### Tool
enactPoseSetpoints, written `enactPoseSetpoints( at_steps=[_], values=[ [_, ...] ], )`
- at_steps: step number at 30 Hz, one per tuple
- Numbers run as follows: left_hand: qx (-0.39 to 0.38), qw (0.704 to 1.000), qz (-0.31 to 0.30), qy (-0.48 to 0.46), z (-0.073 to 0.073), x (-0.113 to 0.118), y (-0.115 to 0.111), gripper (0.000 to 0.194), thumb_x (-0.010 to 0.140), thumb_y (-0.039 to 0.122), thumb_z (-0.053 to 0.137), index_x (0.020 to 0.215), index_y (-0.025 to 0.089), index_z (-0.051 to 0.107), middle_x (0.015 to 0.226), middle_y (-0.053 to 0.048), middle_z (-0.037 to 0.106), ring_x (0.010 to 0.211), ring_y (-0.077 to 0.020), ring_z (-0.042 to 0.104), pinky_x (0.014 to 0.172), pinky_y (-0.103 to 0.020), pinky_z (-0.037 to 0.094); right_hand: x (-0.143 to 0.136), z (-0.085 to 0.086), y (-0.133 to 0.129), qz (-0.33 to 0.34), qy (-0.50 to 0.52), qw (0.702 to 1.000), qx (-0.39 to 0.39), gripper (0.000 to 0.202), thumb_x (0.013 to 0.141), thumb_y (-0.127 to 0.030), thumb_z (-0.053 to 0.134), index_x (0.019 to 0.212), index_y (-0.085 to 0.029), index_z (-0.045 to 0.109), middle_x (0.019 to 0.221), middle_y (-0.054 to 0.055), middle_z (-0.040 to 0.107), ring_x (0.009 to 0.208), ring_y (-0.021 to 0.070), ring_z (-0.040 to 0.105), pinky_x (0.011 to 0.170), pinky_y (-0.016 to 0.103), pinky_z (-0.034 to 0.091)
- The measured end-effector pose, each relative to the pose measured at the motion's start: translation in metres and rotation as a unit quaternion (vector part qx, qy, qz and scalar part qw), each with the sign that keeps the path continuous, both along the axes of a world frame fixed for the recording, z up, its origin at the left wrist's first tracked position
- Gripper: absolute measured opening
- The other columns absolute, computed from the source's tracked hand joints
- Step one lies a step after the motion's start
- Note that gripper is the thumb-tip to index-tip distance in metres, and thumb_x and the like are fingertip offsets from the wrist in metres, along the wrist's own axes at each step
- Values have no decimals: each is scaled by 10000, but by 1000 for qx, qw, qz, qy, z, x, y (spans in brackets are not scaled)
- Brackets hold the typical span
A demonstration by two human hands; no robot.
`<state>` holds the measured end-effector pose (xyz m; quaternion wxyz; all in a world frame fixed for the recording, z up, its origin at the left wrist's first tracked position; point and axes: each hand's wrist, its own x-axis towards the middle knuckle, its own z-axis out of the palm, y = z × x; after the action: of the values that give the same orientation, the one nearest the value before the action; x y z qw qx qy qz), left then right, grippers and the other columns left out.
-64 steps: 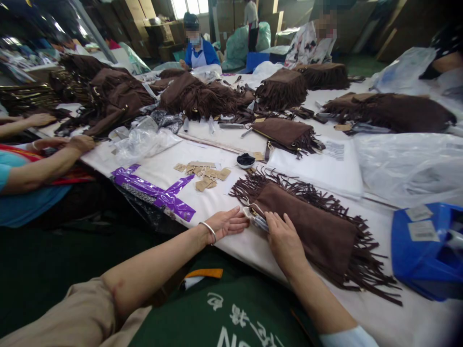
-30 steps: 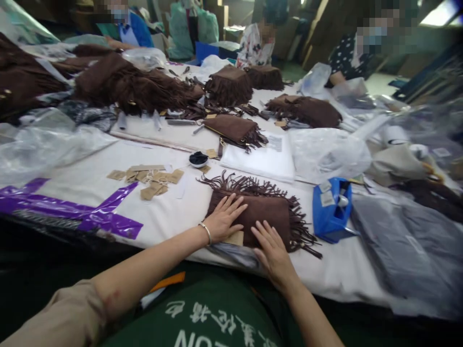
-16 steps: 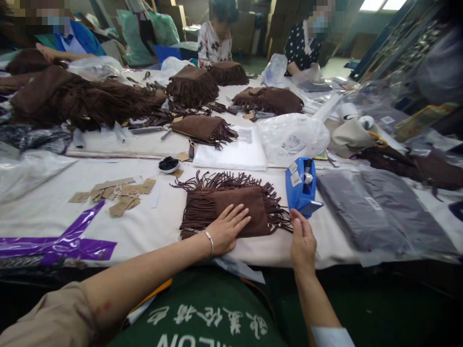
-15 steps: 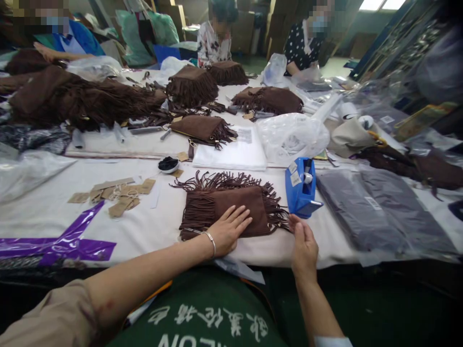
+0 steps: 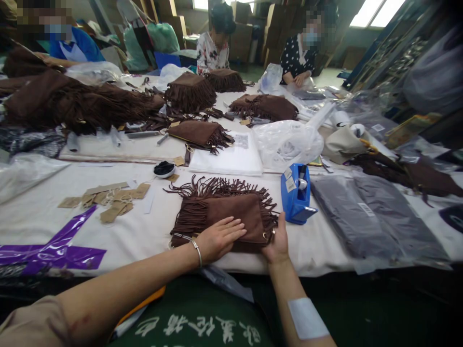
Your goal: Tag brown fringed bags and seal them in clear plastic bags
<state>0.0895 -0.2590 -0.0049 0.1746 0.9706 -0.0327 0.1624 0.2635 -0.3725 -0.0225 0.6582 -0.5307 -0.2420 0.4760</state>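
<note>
A brown fringed bag (image 5: 235, 209) lies flat on the white-covered table (image 5: 144, 246) in front of me, its fringe spread along the far edge and both ends. Flat on the bag's near side rests my left hand (image 5: 220, 238), fingers stretched out. My right hand (image 5: 278, 241) is at the bag's near right corner, beside a metal ring; its thumb points up and its other fingers are partly hidden by the bag. Just beyond that hand stands a blue tape dispenser (image 5: 294, 193).
Cardboard tags (image 5: 112, 200) and purple tape (image 5: 72, 246) lie at left, a small dish of black items (image 5: 164, 168) beyond. Wrapped dark packages (image 5: 361, 217) lie at right. More fringed bags (image 5: 191, 91) are farther back, where people sit.
My right hand has moved left from near the tape dispenser's base to the bag's right corner. My left hand stays on the bag. The whole view has shifted slightly.
</note>
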Motion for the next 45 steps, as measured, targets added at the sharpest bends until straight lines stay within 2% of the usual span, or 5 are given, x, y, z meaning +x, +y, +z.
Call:
enactPoseSetpoints(
  at_steps=[8,19,25,30,45],
  values=[
    [20,1000,-8,16,-14,-4,-2,420,882,143,409,1298,126,467,1343,-93,514,1308,-202,396,1124,-407,313,34,3,19,-118,73,986,88,784,842,-713,151,1328,-182,461,1291,106,558,1211,235,505,1056,463,358],
    [-97,992,-40,-76,-11,6,0,173,862,189,476,828,170,645,821,-49,706,876,-166,639,979,-324,455,-26,-8,49,84,-536,839,-51,585,923,-499,349,1433,-221,283,1521,45,225,1417,198,132,1158,489,91],
    [-235,968,-30,-79,14,-1,5,209,887,204,469,934,169,670,908,-63,718,892,-164,662,900,-291,501,-31,24,13,178,-282,942,43,538,950,-510,168,1372,-278,408,1475,4,347,1396,195,217,1162,454,141],
    [-283,950,59,-115,43,-32,26,261,919,197,453,1100,180,639,1074,-59,687,1122,-183,583,1047,-347,407,-16,31,-24,-115,-152,976,105,666,933,-521,7,1321,-248,474,1422,30,434,1360,201,308,1160,469,144],
    [-14,950,298,96,-26,-38,40,645,918,409,448,1454,132,221,1534,-105,147,1423,-236,10,1165,-452,122,-75,-3,37,48,-548,831,-87,589,942,-463,332,1459,-224,182,1539,72,162,1424,235,72,1133,542,139]
  ],
)
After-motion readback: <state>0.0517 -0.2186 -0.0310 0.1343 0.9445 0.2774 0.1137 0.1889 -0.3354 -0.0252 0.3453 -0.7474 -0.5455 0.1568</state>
